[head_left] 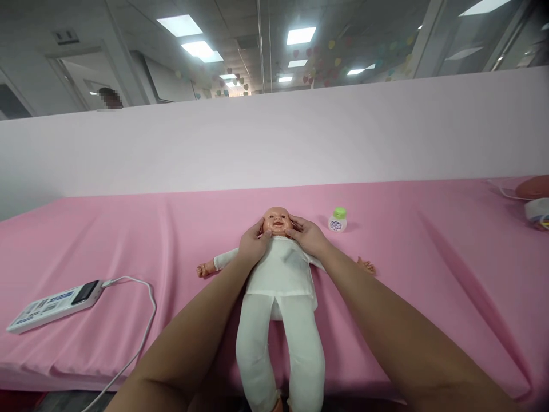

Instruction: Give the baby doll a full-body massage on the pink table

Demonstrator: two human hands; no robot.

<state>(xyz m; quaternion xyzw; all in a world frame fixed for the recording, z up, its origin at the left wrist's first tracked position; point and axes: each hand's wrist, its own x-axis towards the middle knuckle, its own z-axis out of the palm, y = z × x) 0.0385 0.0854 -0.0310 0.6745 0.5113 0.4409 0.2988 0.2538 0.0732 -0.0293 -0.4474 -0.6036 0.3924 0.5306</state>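
A baby doll (pixel 281 274) in white cloth clothes lies on its back on the pink sheet, its head toward the far side and its arms spread out. My left hand (pixel 254 242) cups one side of the doll's head, thumb by the chin and cheek. On the other side of the head, my right hand (pixel 309 236) holds it the same way, fingers beside the temple and thumb near the chin. Both forearms pass over the doll's arms. Right of the head stands a small clear bottle (pixel 337 221) with a green cap.
A long white device (pixel 55 306) with a dark end lies at the left, its white cable (pixel 151 309) trailing over the front edge. At the far right sit a brownish rounded object (pixel 534 187) and a white item (pixel 537 210). A white partition (pixel 274 143) borders the pink sheet (pixel 180 229).
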